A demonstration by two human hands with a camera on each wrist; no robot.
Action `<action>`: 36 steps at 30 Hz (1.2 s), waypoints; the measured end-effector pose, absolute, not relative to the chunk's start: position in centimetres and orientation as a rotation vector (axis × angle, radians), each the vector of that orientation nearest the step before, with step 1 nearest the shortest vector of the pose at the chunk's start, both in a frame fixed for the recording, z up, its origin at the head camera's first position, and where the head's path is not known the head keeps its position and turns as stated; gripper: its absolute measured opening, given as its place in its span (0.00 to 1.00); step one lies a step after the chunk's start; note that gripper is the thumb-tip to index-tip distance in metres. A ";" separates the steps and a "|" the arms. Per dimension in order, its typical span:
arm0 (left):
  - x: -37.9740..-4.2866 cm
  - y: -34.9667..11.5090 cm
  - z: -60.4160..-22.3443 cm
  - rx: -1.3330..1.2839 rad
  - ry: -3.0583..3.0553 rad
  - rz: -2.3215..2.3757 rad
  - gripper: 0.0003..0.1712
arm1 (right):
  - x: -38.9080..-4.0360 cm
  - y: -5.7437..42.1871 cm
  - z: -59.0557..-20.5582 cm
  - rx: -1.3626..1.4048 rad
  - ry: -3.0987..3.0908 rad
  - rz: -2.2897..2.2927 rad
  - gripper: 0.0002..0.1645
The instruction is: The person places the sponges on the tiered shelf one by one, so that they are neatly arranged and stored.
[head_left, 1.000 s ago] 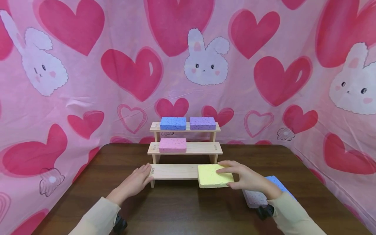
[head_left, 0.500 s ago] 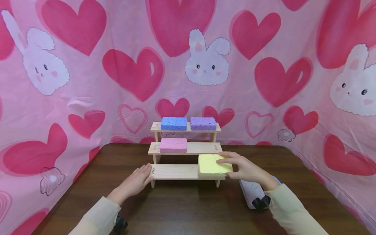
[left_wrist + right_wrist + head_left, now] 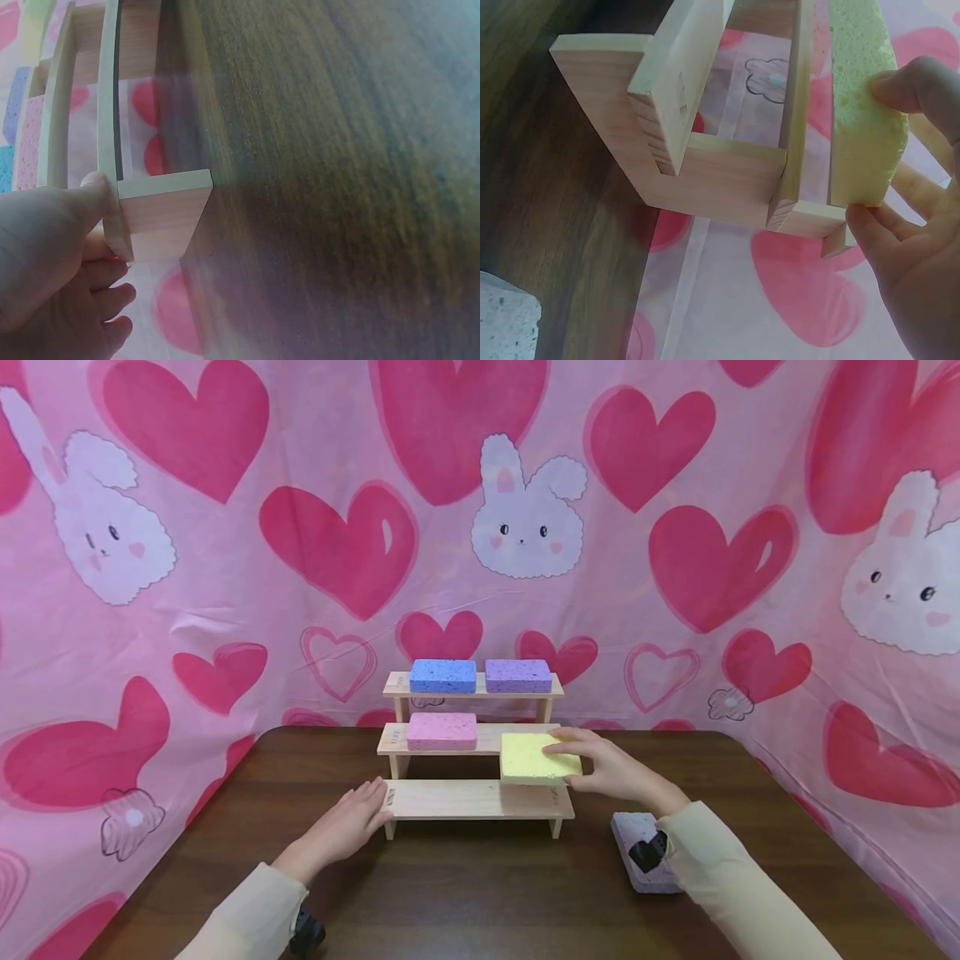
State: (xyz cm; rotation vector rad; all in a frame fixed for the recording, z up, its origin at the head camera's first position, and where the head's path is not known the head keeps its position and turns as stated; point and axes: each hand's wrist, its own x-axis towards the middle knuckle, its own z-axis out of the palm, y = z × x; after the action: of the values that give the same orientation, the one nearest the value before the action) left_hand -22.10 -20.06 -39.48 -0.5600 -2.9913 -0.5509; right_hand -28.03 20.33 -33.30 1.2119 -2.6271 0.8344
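Observation:
My right hand (image 3: 618, 768) grips a yellow sponge (image 3: 525, 762) by its right end, thumb on one side and fingers on the other. In the right wrist view, a gap shows between the yellow sponge (image 3: 859, 82) and the middle board of the three-step wooden rack (image 3: 450, 799). At the lowest step's left end, my left hand (image 3: 337, 827) holds the board; the left wrist view has its thumb and forefinger at the board's corner. A pink sponge (image 3: 442, 731) lies on the middle step's left half. Blue (image 3: 442, 677) and purple (image 3: 517, 677) sponges sit on the top step.
A pale lavender-grey speckled sponge (image 3: 651, 881) lies on the dark wooden table (image 3: 480, 893), partly behind my right wrist. Pink cloth (image 3: 330, 452) with hearts and rabbits hangs behind and beside the table.
My right hand has carried the yellow sponge up and away from me, from the lowest step's front to over the middle step's right half. The left hand has stayed in place.

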 end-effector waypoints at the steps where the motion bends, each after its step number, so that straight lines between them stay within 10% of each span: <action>1: -22.1 -20.1 -39.5 -0.559 -2.992 -0.554 0.32 | -28.3 20.2 -33.3 1.216 -2.618 0.821 0.29; 36: -22.0 -20.3 -39.4 -0.565 -2.981 -0.526 0.32 | -33.3 17.4 -33.3 1.182 -2.692 0.900 0.25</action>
State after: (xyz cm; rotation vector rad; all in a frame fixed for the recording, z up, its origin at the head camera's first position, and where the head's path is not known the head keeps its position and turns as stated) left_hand -21.99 -20.34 -39.40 -0.5651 -2.9815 -0.5262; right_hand -33.25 17.40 -33.31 1.1822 -2.6923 0.8997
